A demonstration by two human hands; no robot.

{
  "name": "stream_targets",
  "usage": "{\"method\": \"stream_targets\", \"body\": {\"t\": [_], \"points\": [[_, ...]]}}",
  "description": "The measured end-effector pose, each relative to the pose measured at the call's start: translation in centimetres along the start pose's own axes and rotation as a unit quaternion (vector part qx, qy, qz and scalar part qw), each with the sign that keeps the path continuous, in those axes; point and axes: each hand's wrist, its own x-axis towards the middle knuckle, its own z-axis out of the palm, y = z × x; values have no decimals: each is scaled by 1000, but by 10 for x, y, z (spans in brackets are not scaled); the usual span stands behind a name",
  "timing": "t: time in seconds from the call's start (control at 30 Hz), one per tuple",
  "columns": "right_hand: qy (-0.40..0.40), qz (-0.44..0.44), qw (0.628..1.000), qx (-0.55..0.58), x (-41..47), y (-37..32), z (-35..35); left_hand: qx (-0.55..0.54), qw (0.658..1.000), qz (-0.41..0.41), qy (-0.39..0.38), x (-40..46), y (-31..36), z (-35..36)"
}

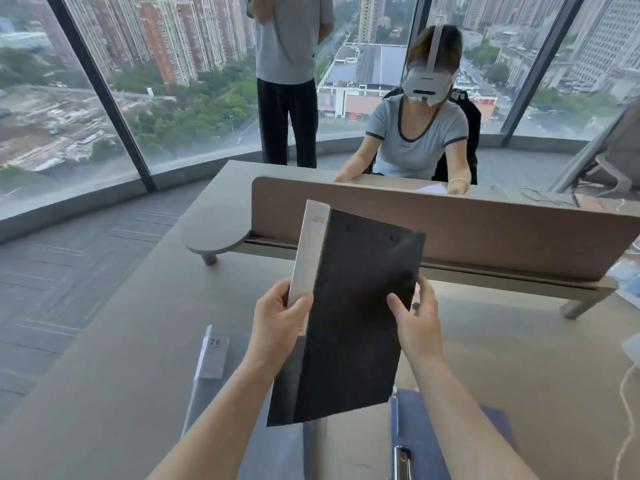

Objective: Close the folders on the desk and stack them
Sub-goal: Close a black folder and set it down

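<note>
High above the city, at a grey desk (485,358), my left hand (277,323) and right hand (412,320) both grip a closed dark folder (360,306) in the air. An open blue folder (433,431) lies underneath; setting this down could crease its pages.

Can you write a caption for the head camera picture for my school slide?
Both hands, left hand and right hand, lift a closed black folder above the desk.
</note>
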Motion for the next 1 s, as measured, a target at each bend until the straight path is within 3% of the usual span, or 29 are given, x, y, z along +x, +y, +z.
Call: {"method": "stream_targets", "body": {"t": [0.13,0.43,0.63,1.0], "points": [[-62,104,993,-10,-19,32,21,-67,993,-90,23,2,-19,-44],[-165,162,967,-107,-72,96,82,-35,973,-218,60,-23,-104,-124],[-203,193,947,-160,-98,127,106,73,967,-232,80,-39,-143,-147],[-195,179,931,-252,-110,143,126,208,950,-221,77,-35,-181,-166]]}}
